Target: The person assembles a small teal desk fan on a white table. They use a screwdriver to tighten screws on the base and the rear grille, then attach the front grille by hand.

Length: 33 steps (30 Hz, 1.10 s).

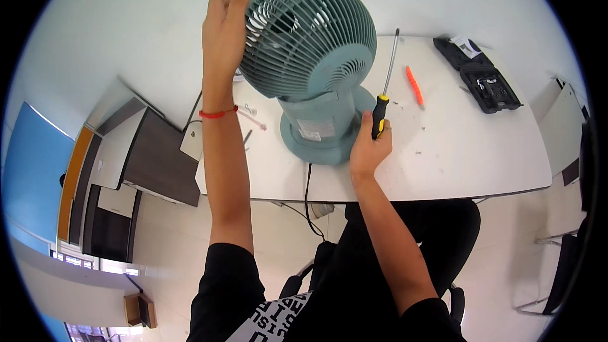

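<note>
A green table fan [310,31] with a round slatted grille stands on the white table, its back and label toward me. My left hand [225,31] rests against the left side of the grille, fingers stretched up along its edge; some fingertips are hidden behind it. In my right hand [372,149] is a screwdriver [380,117] with a black and yellow handle, its long shaft pointing up and away. That hand is closed around the handle, right beside the fan's round base [316,152].
An orange pen-like tool [414,87] lies right of the screwdriver. Farther right sits an opened black tool case [487,85]. Small bits dot the white table [468,158]. A black cord [308,196] runs from the fan over the front edge. Dark cabinets [161,158] stand at left.
</note>
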{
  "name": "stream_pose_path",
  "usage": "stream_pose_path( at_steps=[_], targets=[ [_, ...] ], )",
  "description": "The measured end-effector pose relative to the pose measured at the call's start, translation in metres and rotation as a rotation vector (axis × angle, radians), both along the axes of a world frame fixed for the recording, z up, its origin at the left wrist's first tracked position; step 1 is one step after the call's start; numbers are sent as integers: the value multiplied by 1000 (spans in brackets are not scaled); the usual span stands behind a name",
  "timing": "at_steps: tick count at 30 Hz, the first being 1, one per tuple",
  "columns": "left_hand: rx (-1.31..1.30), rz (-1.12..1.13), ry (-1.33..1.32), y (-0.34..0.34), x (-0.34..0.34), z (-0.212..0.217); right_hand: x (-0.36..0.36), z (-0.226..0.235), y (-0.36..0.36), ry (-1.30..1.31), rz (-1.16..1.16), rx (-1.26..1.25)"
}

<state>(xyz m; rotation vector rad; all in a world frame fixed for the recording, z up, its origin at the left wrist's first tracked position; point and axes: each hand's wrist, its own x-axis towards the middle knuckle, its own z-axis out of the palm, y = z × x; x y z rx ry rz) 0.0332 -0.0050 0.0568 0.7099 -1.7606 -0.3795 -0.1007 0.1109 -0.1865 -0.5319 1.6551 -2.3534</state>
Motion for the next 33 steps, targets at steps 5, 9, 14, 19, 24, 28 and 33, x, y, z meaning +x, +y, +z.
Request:
stream_pose_path(
  at_steps=[5,9,14,19,24,28,33],
  targets=[
    [-127,267,-243,12,-14,-1,7,5,2,-69,22,-56],
    [3,-67,3,-11,0,-13,6,9,4,-72,30,-35],
    [172,-274,192,-39,23,-33,7,9,5,-73,36,-36],
    [453,-525,473,-72,34,-74,5,7,2,-69,27,-58],
    [616,-556,719,-73,25,-123,2,6,3,28,12,-17],
    [591,-409,722,-79,37,-155,10,11,9,77,19,-24],
    [597,-192,357,-44,61,-173,3,-4,-8,230,-113,18]
  ],
)
